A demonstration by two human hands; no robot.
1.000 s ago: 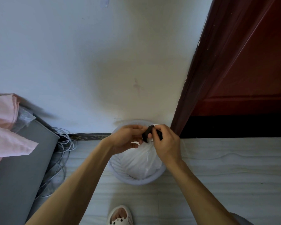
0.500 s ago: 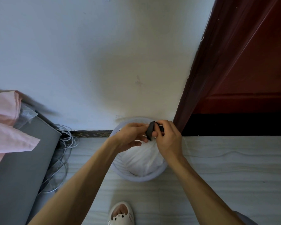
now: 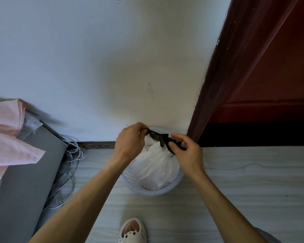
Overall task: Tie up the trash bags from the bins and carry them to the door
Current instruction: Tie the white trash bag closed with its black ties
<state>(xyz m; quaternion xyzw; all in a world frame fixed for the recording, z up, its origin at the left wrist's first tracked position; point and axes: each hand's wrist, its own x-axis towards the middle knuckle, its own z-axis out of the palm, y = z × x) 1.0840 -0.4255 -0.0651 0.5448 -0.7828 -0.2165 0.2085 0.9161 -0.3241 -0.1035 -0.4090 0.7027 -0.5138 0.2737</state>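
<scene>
Against the wall [image 3: 112, 67] by the door [image 3: 270, 76], left hand [image 3: 130, 142] and right hand [image 3: 188, 151] pinch drawstring [image 3: 156, 135].

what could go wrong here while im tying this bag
The left hand and right hand pinch the thin black drawstring; a hard tug might snap it or tear the white bag at its gathered neck. The bag sits in the bin, so lifting may drag the bin up.

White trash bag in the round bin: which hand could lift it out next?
Probably the right hand: it pinches the black drawstring beside the gathered neck of the white plastic trash bag in the pale round bin. The left hand grips the string's far end, away from the neck.
</scene>
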